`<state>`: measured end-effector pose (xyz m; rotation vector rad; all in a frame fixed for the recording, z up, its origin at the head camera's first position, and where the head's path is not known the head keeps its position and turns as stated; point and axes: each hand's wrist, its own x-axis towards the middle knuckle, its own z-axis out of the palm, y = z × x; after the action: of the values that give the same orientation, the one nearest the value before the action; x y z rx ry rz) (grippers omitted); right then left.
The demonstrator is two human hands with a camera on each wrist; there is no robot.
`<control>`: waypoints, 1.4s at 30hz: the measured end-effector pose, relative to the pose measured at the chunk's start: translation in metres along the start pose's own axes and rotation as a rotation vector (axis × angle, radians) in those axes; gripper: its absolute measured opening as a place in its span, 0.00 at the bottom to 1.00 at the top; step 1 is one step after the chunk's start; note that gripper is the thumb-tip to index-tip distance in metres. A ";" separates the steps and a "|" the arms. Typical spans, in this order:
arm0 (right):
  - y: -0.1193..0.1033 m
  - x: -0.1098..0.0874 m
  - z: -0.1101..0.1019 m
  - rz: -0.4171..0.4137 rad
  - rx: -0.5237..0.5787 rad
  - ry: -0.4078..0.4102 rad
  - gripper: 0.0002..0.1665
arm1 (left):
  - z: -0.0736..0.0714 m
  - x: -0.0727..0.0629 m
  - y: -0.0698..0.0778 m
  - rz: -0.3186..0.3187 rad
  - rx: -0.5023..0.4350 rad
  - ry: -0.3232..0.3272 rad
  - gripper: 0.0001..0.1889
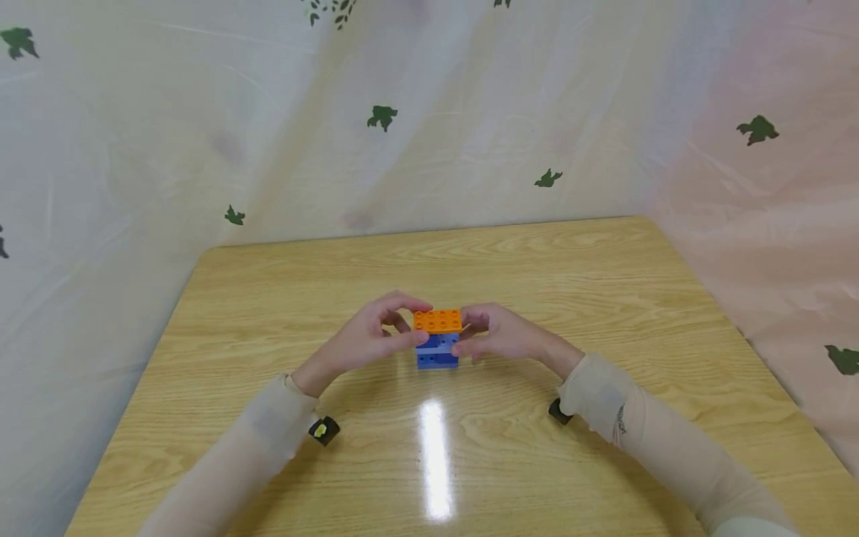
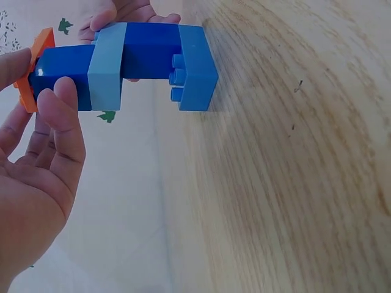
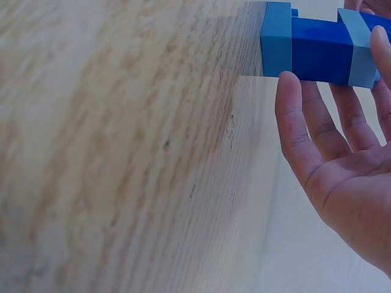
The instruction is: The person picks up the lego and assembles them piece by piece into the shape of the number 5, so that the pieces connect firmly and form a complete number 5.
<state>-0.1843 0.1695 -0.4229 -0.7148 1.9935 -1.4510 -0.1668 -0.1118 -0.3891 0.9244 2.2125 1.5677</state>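
A tower of blue building bricks stands upright on the table, dark blue bricks (image 2: pixel 153 49) alternating with lighter blue bricks (image 2: pixel 198 70). On top is a flat orange brick (image 1: pixel 438 321) with its studs up; in the left wrist view it looks slightly tilted. My left hand (image 1: pixel 369 335) holds the orange brick's left end, one fingertip also against the upper dark blue brick (image 2: pixel 64 61). From the right, my right hand (image 1: pixel 506 333) grips the tower around its middle lighter blue brick (image 3: pixel 357 49). Its far fingers are partly hidden behind the bricks.
The wooden table (image 1: pixel 268 298) reaches back to a pale curtain (image 1: pixel 436 186) with green leaf shapes. Small black pieces (image 1: pixel 325 430) sit at both wrists, beside beige sleeves (image 1: pixel 228 455). A bright reflection (image 1: pixel 436 455) lies in front of the tower.
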 end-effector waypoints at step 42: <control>-0.003 -0.001 0.001 -0.015 -0.022 0.007 0.17 | 0.015 -0.002 -0.006 -0.098 -0.109 0.063 0.15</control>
<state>-0.1825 0.1687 -0.4205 -0.7370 2.0166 -1.4440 -0.1590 -0.1030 -0.4010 0.7345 2.1545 1.6745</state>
